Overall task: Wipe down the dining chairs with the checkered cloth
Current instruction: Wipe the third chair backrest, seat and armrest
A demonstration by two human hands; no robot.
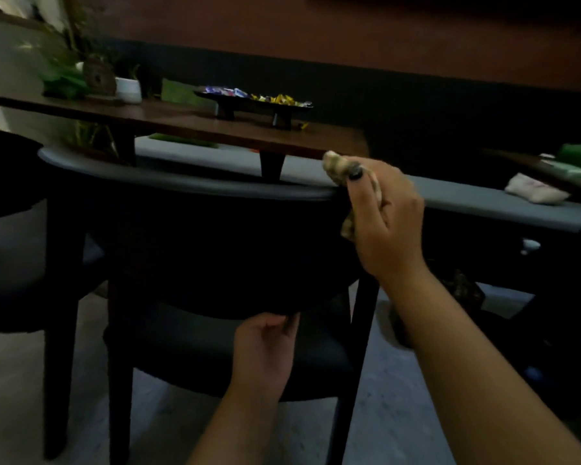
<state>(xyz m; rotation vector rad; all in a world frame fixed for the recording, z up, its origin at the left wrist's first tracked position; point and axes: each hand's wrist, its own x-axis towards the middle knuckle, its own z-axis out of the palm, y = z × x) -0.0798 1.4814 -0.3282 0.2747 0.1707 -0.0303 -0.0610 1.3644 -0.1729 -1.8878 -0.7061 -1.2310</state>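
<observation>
Checkered beige cloth (336,165), bunched in my right hand's (386,223) clenched grip, is pressing the dark curved-back dining chair's (188,229) top rail corner, while my left hand (265,350) is pinching the backrest's lower edge, steadying it.

Matt dark chair (195,250), smooth wooden table (249,134), soft cloth (336,164).

Dark wood table (195,124), black candy tray (254,104), white pot (128,89), plants (64,78)

A home dining room: wooden table (215,129), chair (188,229), potted plants (64,75), sweets tray (255,102).
</observation>
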